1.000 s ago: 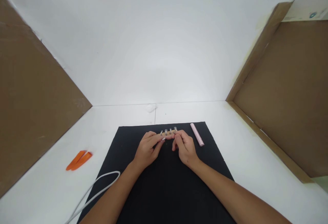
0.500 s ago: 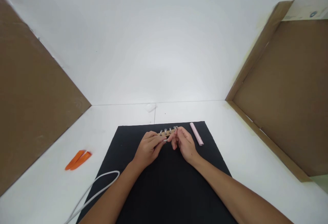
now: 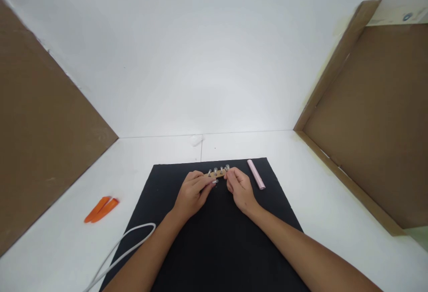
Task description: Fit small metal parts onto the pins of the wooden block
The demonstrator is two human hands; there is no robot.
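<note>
Here, the left hand [image 3: 192,196] and right hand [image 3: 240,189] pinch a wooden strip [image 3: 218,174] between their fingertips, four small knobs [image 3: 218,170] standing along it.

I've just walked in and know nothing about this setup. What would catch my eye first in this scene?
Your eye would go to the left hand and right hand meeting at a small tan strip with four shiny knobs, in the middle of a black mat. Just right of them lies a pink tube. Off the mat to the left, two bright orange pieces stand out on the white surface.
</note>
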